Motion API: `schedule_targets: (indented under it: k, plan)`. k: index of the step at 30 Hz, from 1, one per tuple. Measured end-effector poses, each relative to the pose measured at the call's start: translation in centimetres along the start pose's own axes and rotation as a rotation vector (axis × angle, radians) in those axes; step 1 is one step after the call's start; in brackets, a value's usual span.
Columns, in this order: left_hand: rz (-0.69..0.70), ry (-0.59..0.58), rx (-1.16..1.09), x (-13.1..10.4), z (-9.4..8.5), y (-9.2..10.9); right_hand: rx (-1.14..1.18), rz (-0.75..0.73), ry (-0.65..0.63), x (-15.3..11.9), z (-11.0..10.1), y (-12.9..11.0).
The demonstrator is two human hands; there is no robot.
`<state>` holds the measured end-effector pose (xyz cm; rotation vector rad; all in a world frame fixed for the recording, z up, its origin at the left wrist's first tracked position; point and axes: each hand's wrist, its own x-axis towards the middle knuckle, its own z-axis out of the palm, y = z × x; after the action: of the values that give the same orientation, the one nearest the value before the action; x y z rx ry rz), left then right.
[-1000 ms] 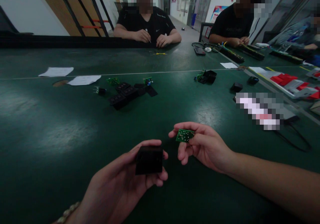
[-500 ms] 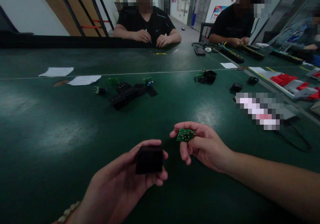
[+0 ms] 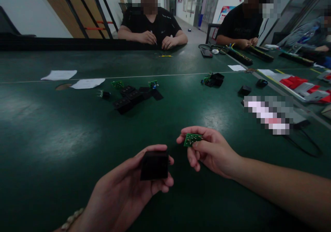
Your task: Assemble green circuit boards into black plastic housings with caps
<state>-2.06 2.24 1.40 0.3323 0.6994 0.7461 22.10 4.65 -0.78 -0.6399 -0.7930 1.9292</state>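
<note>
My left hand grips a small black plastic box, thumb along its top edge and fingers curled behind and under it. To the right and slightly higher, my right hand pinches a small green circuit board between thumb and fingers. Solder points dot the face of the board turned toward me. A gap separates board and box. Both are held above the dark green table. The inside of the box is too dark to make out.
Black plastic parts and circuit boards lie beyond my hands. Farther right are a black case piece, a black block and a blurred-out device with a cable. White papers lie left. Two people in black sit across the table.
The circuit board has shifted very slightly in my right hand's fingers, the thumb now lying further over it. My left hand and the black box stay in place.
</note>
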Motion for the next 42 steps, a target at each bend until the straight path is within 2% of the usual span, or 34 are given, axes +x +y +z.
schedule_targets:
  k: [25, 37, 42]
  plan:
    - [-0.006, -0.005, -0.006, 0.06, -0.03, -0.06, -0.010, -0.019, 0.027, -0.01, 0.16, 0.12]
    - [0.003, -0.018, -0.013, -0.05, -0.01, 0.09, -0.099, 0.024, 0.094, -0.04, 0.05, 0.20]
    - [0.007, -0.020, -0.013, 0.15, -0.12, -0.03, -0.143, -0.002, 0.068, -0.03, 0.15, 0.20]
